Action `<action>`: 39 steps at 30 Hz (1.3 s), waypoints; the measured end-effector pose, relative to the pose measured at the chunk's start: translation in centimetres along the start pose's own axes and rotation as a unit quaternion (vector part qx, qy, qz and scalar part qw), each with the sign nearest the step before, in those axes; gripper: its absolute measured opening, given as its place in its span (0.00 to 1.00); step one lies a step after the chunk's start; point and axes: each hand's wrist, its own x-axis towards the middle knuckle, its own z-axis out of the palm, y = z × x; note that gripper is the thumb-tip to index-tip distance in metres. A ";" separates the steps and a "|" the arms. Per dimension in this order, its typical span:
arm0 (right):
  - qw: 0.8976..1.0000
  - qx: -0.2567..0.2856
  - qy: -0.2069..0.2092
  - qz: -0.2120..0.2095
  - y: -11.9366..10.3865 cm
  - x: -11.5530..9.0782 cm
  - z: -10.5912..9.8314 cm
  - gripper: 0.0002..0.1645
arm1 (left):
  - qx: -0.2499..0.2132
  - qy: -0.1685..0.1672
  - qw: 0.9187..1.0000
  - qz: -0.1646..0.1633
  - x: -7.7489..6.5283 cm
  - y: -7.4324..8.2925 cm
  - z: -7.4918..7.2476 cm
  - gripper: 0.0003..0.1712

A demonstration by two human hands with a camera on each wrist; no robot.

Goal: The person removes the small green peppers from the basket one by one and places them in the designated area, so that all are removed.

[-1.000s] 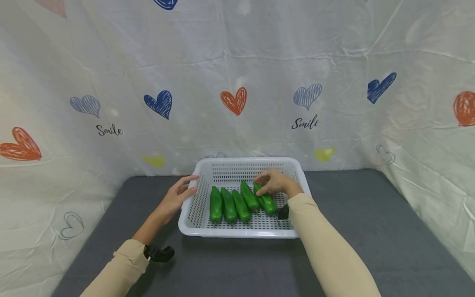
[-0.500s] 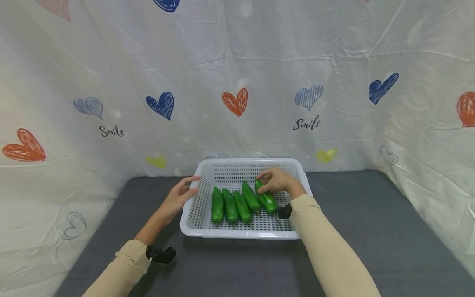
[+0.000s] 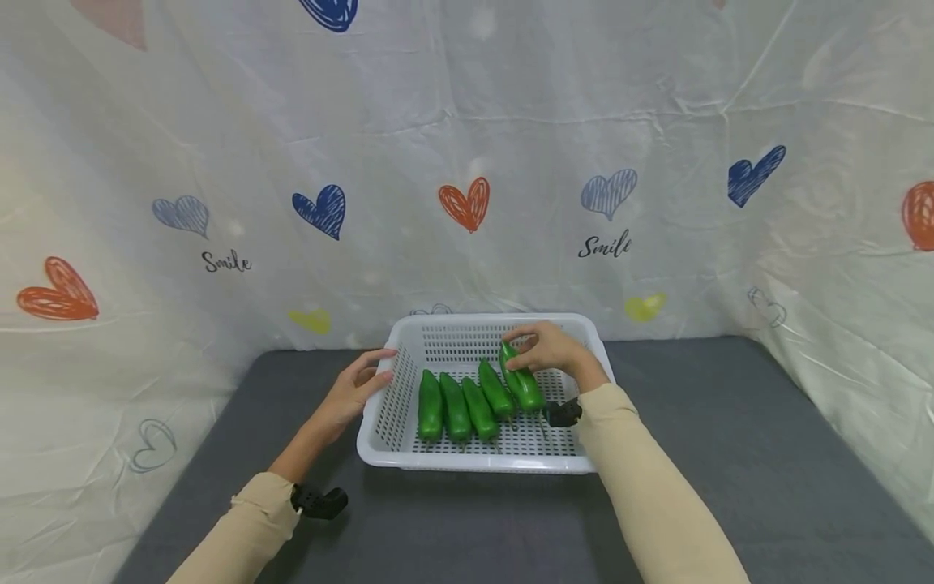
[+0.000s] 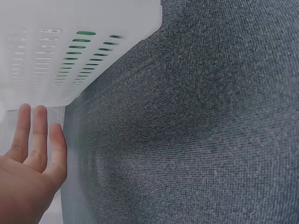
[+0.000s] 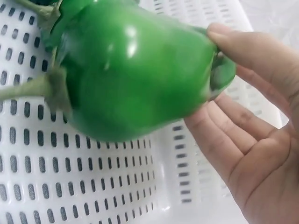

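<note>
A white perforated plastic basket (image 3: 477, 462) stands on the dark grey table. In it, several long green peppers (image 3: 457, 408) lie side by side, stalks toward the near side. My right hand (image 3: 550, 350) pinches the rightmost green pepper (image 3: 522, 384) near its far end, between thumb and fingers. In the right wrist view that pepper (image 5: 135, 70) fills much of the frame, its stalk end facing left. My left hand (image 3: 355, 391) touches the basket's left rim. From the left wrist, its fingers (image 4: 39, 135) look extended beside the basket's outer wall (image 4: 70, 60).
Grey cloth covers the table (image 3: 467, 527). Behind it and at both sides hangs a white sheet (image 3: 409, 97) printed with hearts and "Smile". The basket's back wall is close to this sheet. Black wrist devices (image 3: 319, 501) sit at both cuffs.
My right hand has raised the rightmost pepper slightly and shifted it away from me. The left hand stays at the rim. The whole scene drifts slightly right and down in view.
</note>
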 end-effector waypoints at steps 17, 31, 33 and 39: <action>0.996 0.091 0.003 -0.022 -1.7 0.1 -0.1 0.37 | 0.021 0.003 1.000 -0.009 0.1 0.1 0.1 0.27; 0.990 0.140 -0.017 -0.017 -2.0 0.2 -0.1 0.38 | 0.021 0.002 1.000 -0.006 0.1 0.3 0.0 0.28; 0.990 0.138 -0.018 -0.018 -2.2 0.1 -0.2 0.38 | 0.021 0.003 1.000 -0.005 0.1 0.3 0.0 0.28; 0.991 0.128 -0.019 -0.025 -2.6 -0.6 -0.9 0.38 | 0.028 0.002 1.000 0.006 -0.1 0.5 0.1 0.28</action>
